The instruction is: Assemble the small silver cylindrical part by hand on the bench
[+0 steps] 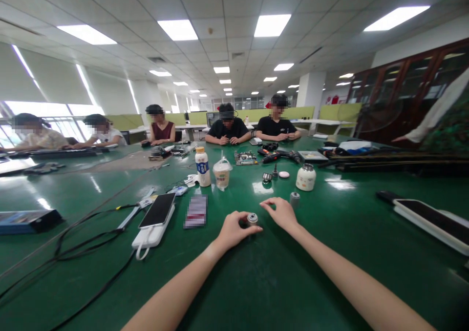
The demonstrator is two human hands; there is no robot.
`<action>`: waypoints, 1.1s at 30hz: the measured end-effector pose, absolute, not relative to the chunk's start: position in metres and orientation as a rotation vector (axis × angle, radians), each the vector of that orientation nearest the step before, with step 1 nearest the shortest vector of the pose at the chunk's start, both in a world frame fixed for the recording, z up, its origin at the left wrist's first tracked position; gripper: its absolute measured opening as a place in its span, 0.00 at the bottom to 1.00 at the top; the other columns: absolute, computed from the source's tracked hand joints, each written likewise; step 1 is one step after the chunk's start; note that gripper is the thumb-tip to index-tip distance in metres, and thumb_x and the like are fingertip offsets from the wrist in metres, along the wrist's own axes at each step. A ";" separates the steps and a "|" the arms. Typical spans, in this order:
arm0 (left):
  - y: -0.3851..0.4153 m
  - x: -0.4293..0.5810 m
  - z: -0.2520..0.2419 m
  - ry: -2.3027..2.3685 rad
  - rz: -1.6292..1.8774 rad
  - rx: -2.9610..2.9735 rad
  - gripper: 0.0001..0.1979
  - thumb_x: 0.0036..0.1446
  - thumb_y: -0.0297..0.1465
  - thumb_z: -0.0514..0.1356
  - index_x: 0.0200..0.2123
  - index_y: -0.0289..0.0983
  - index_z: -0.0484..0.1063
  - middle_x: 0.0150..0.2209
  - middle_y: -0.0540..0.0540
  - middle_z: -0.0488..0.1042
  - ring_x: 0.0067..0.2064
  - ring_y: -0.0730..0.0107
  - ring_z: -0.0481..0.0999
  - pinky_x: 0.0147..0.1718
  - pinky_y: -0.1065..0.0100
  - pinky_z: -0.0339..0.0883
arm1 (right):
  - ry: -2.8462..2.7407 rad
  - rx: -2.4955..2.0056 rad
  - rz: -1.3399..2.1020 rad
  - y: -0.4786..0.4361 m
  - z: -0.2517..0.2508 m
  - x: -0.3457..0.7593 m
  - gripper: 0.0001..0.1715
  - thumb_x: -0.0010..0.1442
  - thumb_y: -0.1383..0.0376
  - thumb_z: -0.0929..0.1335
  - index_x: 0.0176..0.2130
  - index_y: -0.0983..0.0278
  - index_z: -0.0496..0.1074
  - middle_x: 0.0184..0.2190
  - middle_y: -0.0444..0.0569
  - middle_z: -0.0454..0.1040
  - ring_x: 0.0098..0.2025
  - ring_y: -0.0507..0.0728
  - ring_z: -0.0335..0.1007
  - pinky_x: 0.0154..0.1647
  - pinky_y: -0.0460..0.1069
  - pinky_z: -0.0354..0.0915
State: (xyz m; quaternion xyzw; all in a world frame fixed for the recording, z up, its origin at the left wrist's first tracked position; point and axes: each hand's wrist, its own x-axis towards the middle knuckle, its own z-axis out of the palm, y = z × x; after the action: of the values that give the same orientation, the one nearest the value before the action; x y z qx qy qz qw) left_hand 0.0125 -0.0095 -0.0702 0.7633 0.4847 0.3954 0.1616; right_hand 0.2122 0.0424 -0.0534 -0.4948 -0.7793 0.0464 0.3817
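Note:
My left hand [234,229] rests on the green table [278,272] with its fingers curled round a small round silver part [252,218]. My right hand [281,212] sits just to the right of it, fingers bent in a pinch; nothing shows plainly between them. A small grey cylinder [294,198] stands right behind my right hand. Both forearms reach in from the lower edge.
A phone [158,210] lies on a white power bank [151,231] with cables at left. Behind my hands stand a drink bottle [202,167], a lidded cup [222,173] and a white jar [306,177]. Several people sit at the far side. A tablet [432,219] lies at right.

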 end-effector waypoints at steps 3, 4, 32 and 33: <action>-0.010 0.012 -0.071 1.381 1.119 2.178 0.26 0.42 0.49 0.68 0.42 0.41 0.78 0.33 0.47 0.79 0.34 0.63 0.75 0.34 0.68 0.67 | -2.010 -1.289 0.113 0.045 -0.072 0.217 0.11 0.59 0.60 0.68 0.32 0.58 0.80 0.35 0.47 0.81 0.40 0.60 0.74 0.43 0.52 0.65; -0.010 0.012 -0.071 1.383 1.117 2.175 0.26 0.42 0.49 0.69 0.42 0.41 0.78 0.33 0.47 0.79 0.35 0.63 0.75 0.34 0.68 0.67 | -2.015 -1.288 0.110 0.045 -0.076 0.217 0.10 0.59 0.60 0.68 0.32 0.58 0.80 0.37 0.47 0.81 0.41 0.60 0.73 0.44 0.53 0.65; -0.027 0.021 -0.068 1.488 1.095 2.162 0.15 0.50 0.39 0.66 0.41 0.41 0.78 0.34 0.49 0.80 0.36 0.62 0.74 0.36 0.67 0.63 | -1.906 -0.858 0.437 -0.010 -0.065 0.182 0.14 0.67 0.61 0.60 0.38 0.60 0.73 0.38 0.48 0.76 0.42 0.57 0.72 0.46 0.51 0.65; -0.028 0.021 -0.068 1.490 1.098 2.158 0.15 0.50 0.39 0.66 0.41 0.41 0.78 0.34 0.49 0.80 0.36 0.62 0.74 0.36 0.67 0.63 | -1.873 -0.865 0.462 -0.010 -0.065 0.182 0.15 0.67 0.61 0.60 0.38 0.60 0.73 0.37 0.48 0.76 0.42 0.57 0.72 0.45 0.51 0.66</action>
State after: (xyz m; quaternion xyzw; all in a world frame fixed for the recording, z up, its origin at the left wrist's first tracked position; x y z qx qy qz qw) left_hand 0.0212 -0.0279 -0.0682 0.7506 0.5183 0.3819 0.1484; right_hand 0.1823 -0.0105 -0.0655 -0.3562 -0.7715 0.1905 0.4916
